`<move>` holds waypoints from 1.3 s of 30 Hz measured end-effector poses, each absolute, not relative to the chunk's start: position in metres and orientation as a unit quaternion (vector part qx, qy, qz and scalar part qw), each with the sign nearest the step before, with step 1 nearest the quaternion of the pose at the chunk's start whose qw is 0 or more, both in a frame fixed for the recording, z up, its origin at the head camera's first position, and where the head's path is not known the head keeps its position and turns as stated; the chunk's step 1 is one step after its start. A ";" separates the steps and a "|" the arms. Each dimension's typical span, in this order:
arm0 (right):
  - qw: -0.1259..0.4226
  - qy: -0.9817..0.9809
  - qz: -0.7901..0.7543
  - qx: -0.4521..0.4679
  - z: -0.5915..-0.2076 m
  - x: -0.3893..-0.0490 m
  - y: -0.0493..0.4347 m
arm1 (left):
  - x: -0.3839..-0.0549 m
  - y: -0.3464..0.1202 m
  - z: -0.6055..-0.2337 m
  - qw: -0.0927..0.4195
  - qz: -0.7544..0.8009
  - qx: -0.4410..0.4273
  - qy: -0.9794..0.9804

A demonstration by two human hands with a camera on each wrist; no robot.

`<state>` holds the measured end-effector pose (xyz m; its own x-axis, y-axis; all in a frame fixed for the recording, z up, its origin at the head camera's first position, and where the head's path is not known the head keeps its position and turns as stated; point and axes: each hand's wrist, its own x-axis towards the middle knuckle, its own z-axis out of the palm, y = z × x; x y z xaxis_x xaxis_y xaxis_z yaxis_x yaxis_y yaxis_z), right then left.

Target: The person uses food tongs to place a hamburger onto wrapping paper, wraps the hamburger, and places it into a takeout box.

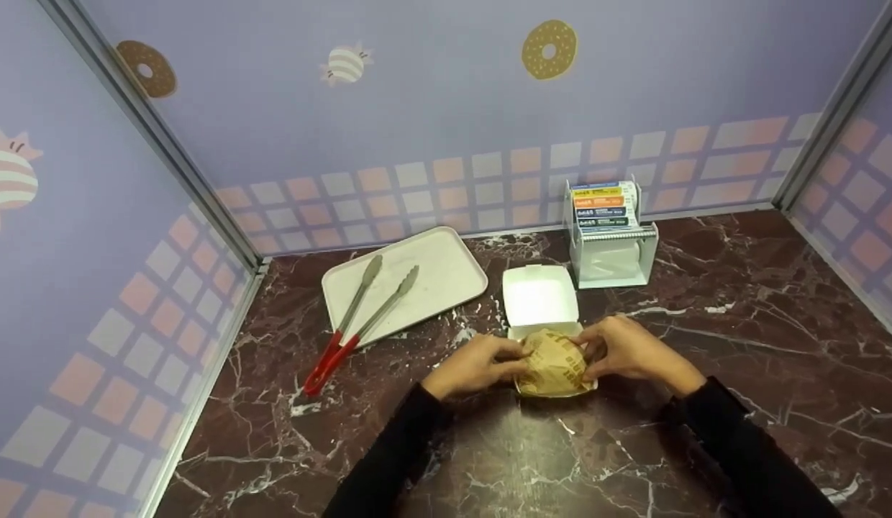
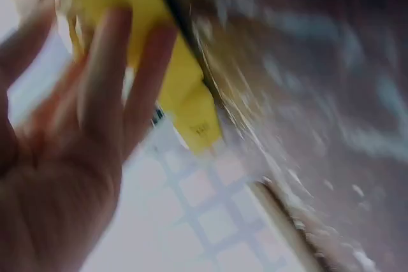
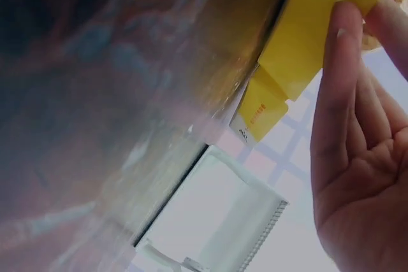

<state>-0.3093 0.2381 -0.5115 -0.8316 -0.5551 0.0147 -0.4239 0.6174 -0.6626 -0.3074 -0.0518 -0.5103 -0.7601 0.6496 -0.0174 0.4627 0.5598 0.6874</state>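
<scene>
A burger wrapped in printed yellow-brown paper [image 1: 554, 365] sits in the base of an open clamshell box. The box's lid [image 1: 539, 295] is tipped back, showing its white inside; the outside of the box [image 2: 191, 116] is yellow in the wrist views. From the left, my left hand [image 1: 482, 365] grips the wrapped burger between thumb and fingers. On the opposite side my right hand [image 1: 622, 350] holds it likewise, fingers bent inward. Some fingertips also lie along the box's yellow outer wall [image 3: 299, 36]. The far fingertips are partly hidden by paper and box.
Behind the box at right stands a label dispenser [image 1: 611, 237] with several coloured rolls. At the back left lies a pale tray [image 1: 446, 266], with red-handled tongs [image 1: 356, 334] resting across its edge. Patterned walls enclose the dark marbled table [image 1: 741, 345].
</scene>
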 end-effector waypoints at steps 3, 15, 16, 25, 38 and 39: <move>0.087 0.900 -0.328 -0.274 -0.511 -0.309 0.238 | -0.313 -0.054 -0.514 0.152 0.375 0.290 0.867; 0.095 0.885 -0.349 -0.294 -0.515 -0.312 0.241 | -0.317 -0.050 -0.517 0.097 0.413 0.236 0.874; 0.095 0.884 -0.352 -0.292 -0.515 -0.312 0.241 | -0.317 -0.050 -0.517 0.100 0.405 0.235 0.878; 0.143 0.861 -0.402 -0.277 -0.517 -0.314 0.242 | -0.313 -0.050 -0.516 0.108 0.380 0.266 0.880; 0.191 0.833 -0.423 -0.302 -0.513 -0.317 0.249 | -0.312 -0.047 -0.516 0.089 0.408 0.225 0.881; 0.177 0.838 -0.421 -0.299 -0.514 -0.317 0.248 | -0.311 -0.046 -0.516 0.086 0.411 0.220 0.880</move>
<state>-0.3171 0.2477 -0.5139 -0.7578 -0.6509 -0.0453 -0.3520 0.4664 -0.8115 -0.3110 -0.0465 -0.5158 -0.8885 0.4579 0.0301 0.3168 0.5647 0.7621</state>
